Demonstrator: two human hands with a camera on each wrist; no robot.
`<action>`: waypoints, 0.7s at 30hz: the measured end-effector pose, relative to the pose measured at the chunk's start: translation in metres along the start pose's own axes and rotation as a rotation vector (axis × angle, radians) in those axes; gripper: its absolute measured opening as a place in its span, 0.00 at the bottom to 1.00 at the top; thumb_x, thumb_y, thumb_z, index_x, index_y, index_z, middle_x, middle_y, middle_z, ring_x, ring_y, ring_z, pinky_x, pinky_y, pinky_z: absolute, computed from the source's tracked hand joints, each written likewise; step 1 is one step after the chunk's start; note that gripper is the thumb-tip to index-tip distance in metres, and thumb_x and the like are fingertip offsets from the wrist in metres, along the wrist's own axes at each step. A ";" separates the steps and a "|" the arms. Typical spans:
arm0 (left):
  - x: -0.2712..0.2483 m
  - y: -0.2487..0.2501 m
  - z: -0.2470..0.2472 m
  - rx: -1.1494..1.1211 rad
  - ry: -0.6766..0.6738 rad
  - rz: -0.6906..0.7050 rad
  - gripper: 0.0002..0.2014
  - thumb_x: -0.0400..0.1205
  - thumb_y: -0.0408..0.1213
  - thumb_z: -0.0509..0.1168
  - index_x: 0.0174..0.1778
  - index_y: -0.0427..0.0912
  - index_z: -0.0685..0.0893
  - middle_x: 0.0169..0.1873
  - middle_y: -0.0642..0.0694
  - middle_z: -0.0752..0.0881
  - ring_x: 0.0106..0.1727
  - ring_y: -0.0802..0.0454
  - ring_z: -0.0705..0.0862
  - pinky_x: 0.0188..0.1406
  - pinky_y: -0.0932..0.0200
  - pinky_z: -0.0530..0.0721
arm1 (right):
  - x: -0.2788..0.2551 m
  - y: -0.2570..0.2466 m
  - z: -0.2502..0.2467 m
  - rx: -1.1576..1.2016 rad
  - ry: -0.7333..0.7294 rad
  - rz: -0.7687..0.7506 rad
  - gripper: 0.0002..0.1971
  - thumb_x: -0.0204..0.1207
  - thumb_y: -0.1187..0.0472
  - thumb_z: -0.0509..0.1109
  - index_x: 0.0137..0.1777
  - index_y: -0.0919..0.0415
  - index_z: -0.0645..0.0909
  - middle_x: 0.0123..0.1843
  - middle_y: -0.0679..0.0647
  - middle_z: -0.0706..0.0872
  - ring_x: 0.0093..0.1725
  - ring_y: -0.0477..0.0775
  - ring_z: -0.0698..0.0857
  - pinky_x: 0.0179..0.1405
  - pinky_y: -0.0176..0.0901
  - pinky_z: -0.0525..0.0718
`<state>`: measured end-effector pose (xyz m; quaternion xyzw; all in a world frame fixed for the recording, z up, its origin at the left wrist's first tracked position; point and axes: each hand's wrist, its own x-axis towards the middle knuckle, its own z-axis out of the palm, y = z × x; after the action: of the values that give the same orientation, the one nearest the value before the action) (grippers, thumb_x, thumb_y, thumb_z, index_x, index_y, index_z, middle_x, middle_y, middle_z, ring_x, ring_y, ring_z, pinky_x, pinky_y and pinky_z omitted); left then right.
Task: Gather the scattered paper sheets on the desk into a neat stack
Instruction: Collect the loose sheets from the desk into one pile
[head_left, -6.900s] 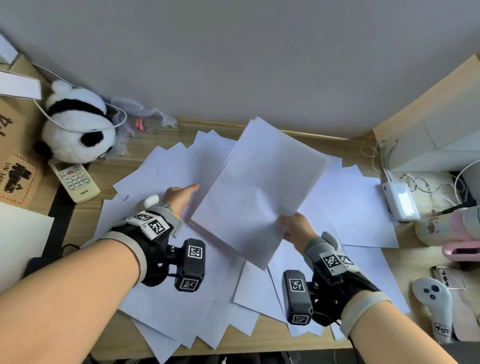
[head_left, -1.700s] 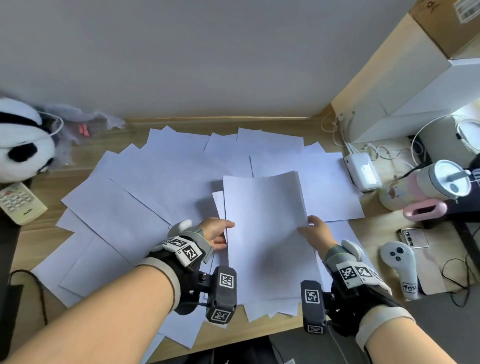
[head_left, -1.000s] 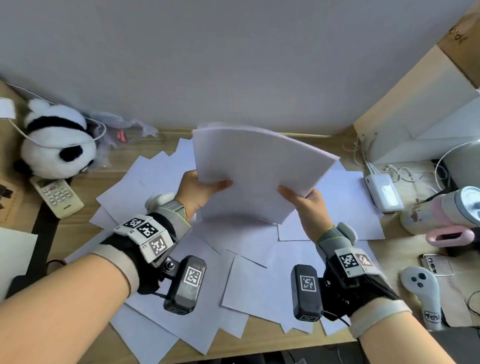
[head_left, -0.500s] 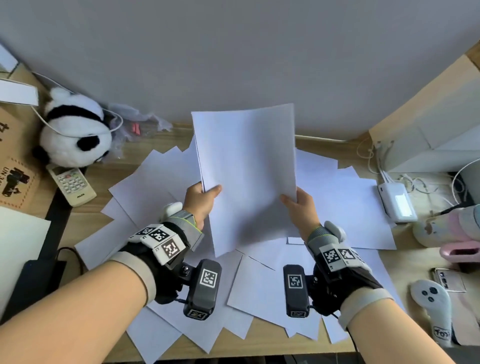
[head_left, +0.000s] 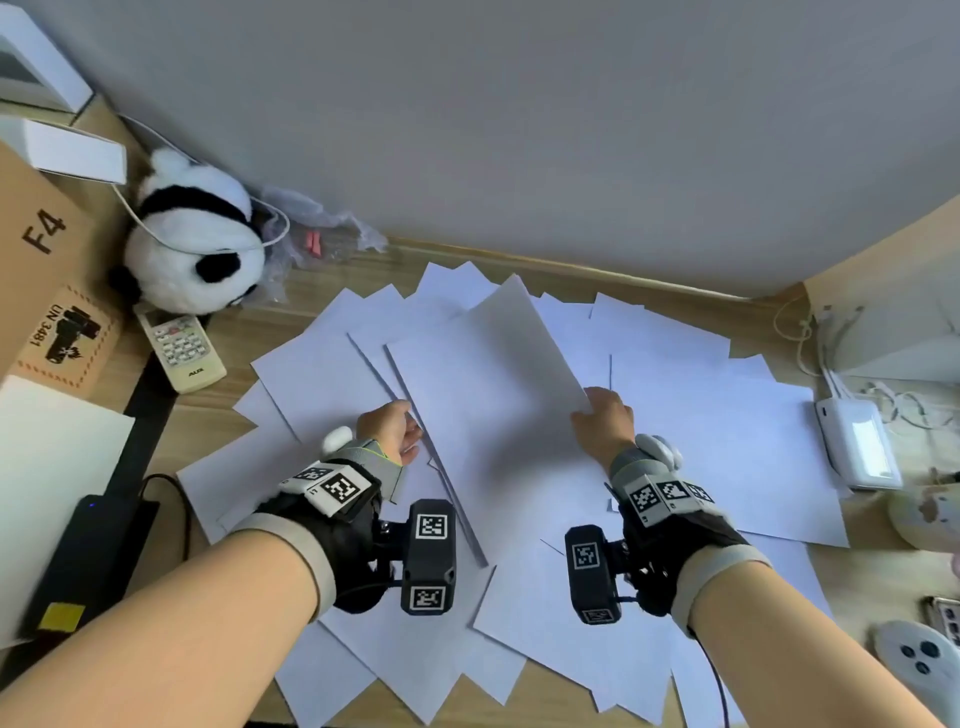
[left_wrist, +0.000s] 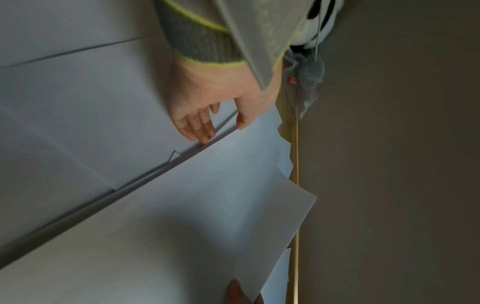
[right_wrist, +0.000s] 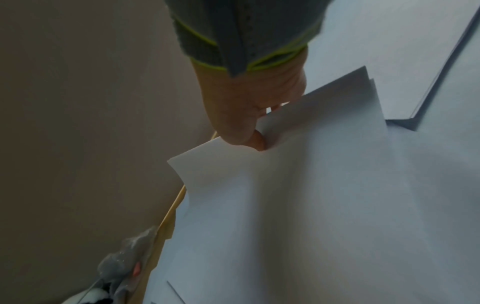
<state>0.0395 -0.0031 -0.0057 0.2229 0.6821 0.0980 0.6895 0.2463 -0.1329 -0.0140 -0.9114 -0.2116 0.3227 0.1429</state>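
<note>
A thin stack of white paper lies nearly flat and turned askew on top of the scattered sheets that cover the wooden desk. My left hand holds the stack's left edge. In the left wrist view the thumb lies on top of the stack and the fingers sit at its edge from below. My right hand pinches the stack's right edge. The right wrist view shows that thumb pressed on the stack with a finger beneath.
A panda plush, a remote control and a cardboard box stand at the left. A black device lies at the front left. A white charger with cables and a white controller sit at the right. The wall is close behind.
Half a second ago both hands held the stack upright above the desk. The stack has come down flat onto the scattered sheets, turned to the left, and both hands have dropped with it.
</note>
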 end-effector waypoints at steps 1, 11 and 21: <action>0.001 -0.002 0.001 0.015 -0.019 0.006 0.13 0.83 0.38 0.59 0.31 0.44 0.71 0.31 0.48 0.74 0.32 0.55 0.75 0.37 0.61 0.69 | 0.000 -0.001 -0.001 0.008 -0.013 0.020 0.21 0.74 0.63 0.57 0.67 0.57 0.77 0.65 0.58 0.81 0.63 0.63 0.75 0.60 0.46 0.75; 0.014 -0.020 0.002 0.212 -0.009 0.207 0.16 0.83 0.30 0.58 0.66 0.33 0.80 0.58 0.34 0.86 0.55 0.43 0.87 0.63 0.45 0.83 | -0.021 -0.002 -0.009 -0.033 -0.329 0.017 0.03 0.78 0.65 0.61 0.46 0.60 0.76 0.33 0.50 0.74 0.39 0.53 0.76 0.31 0.35 0.70; 0.007 -0.011 -0.007 0.091 -0.173 0.059 0.17 0.87 0.40 0.55 0.71 0.40 0.73 0.57 0.42 0.87 0.38 0.51 0.83 0.41 0.59 0.80 | -0.008 0.005 -0.019 0.032 -0.139 0.036 0.07 0.77 0.67 0.57 0.47 0.62 0.77 0.45 0.60 0.79 0.45 0.58 0.76 0.45 0.41 0.71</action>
<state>0.0307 -0.0086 -0.0168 0.2817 0.6166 0.0678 0.7320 0.2545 -0.1432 0.0026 -0.8880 -0.1996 0.3912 0.1364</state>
